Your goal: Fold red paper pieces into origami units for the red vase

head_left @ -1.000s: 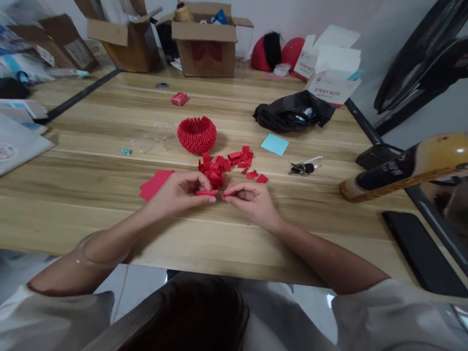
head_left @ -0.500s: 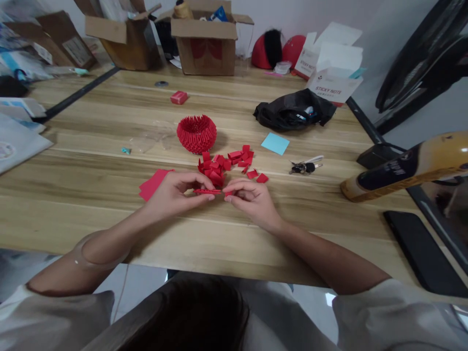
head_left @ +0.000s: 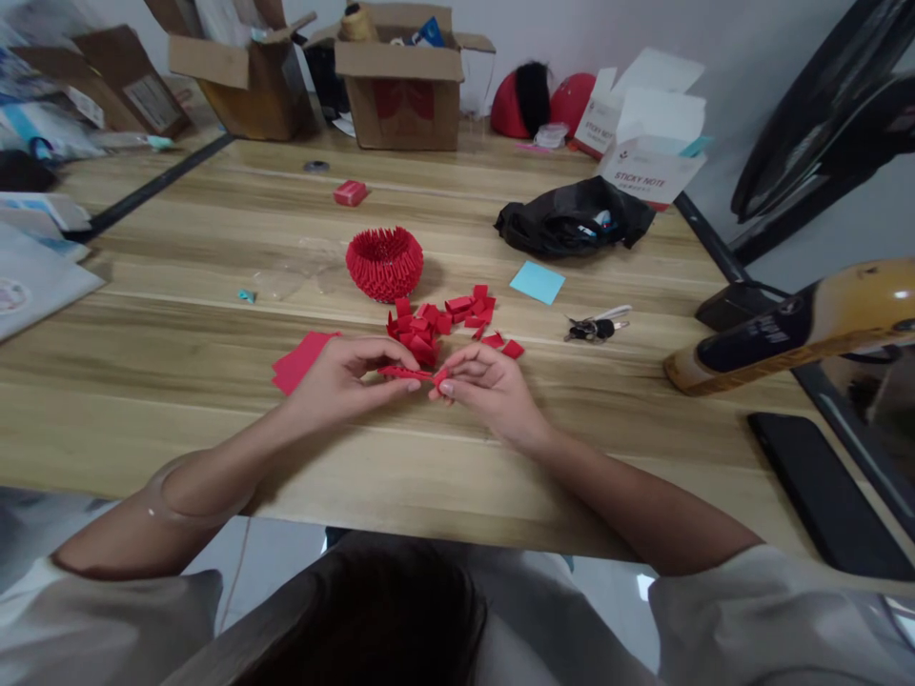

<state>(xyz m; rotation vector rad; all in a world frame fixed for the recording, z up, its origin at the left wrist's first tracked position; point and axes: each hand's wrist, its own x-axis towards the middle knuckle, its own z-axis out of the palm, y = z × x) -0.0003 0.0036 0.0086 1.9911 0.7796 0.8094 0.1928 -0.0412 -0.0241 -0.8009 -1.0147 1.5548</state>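
My left hand [head_left: 350,376] is closed, pinching a thin row of folded red paper pieces [head_left: 401,373] between thumb and fingers. In my right hand [head_left: 493,389] a small folded red paper piece [head_left: 440,380] is pinched, its edge meeting the right end of that row. Just beyond my hands lies a pile of folded red paper pieces [head_left: 418,329], partly hidden by my fingers. Behind the pile stands a round red bowl [head_left: 384,265] built of many folded paper pieces. Flat red paper sheets [head_left: 300,360] lie beside my left wrist.
A blue sticky note [head_left: 537,282], keys [head_left: 595,329] and a black bag [head_left: 572,219] lie to the right. At the right edge are a yellow bottle [head_left: 786,329] and a phone [head_left: 829,491]. A small red box [head_left: 350,193] and cardboard boxes [head_left: 404,105] stand farther back.
My right hand has moved slightly left, bringing its folded red paper piece against the end of the row. The piece has tilted. My left hand has stayed in place.
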